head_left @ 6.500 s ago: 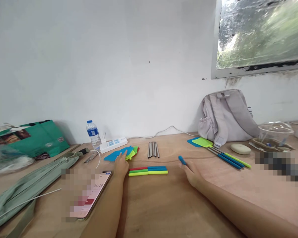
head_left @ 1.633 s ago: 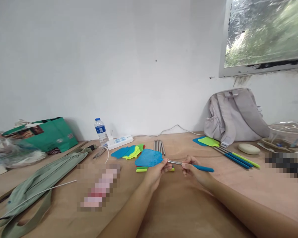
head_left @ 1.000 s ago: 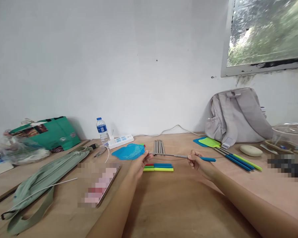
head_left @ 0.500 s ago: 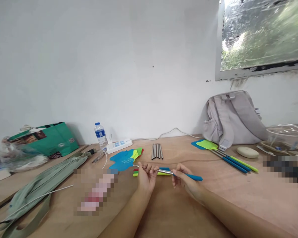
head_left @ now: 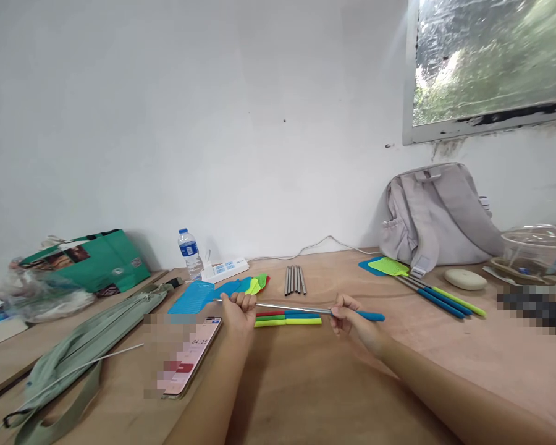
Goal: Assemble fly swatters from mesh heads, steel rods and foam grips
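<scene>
I hold a blue fly swatter [head_left: 192, 298] with a telescopic metal rod across the table. My left hand [head_left: 240, 309] grips the rod near the blue mesh head. My right hand [head_left: 352, 314] grips the blue handle end. The rod is pulled out long between the hands. Just behind it lie coloured handle sleeves [head_left: 287, 317] in red, green, blue and yellow. Loose swatter heads [head_left: 254, 284] in blue, yellow-green and red sit to the left, and several bare metal rods [head_left: 294, 280] lie side by side further back.
Assembled swatters [head_left: 417, 284] lie at the right by a grey backpack [head_left: 438, 213]. A phone [head_left: 192, 352], a green pouch [head_left: 88, 337], a water bottle [head_left: 188, 252], a power strip [head_left: 225, 268], a green bag [head_left: 86, 259] and a clear bowl [head_left: 535, 244] stand around.
My hands have moved apart and the swatter's rod has lengthened. The blue head has shifted left, over the loose heads.
</scene>
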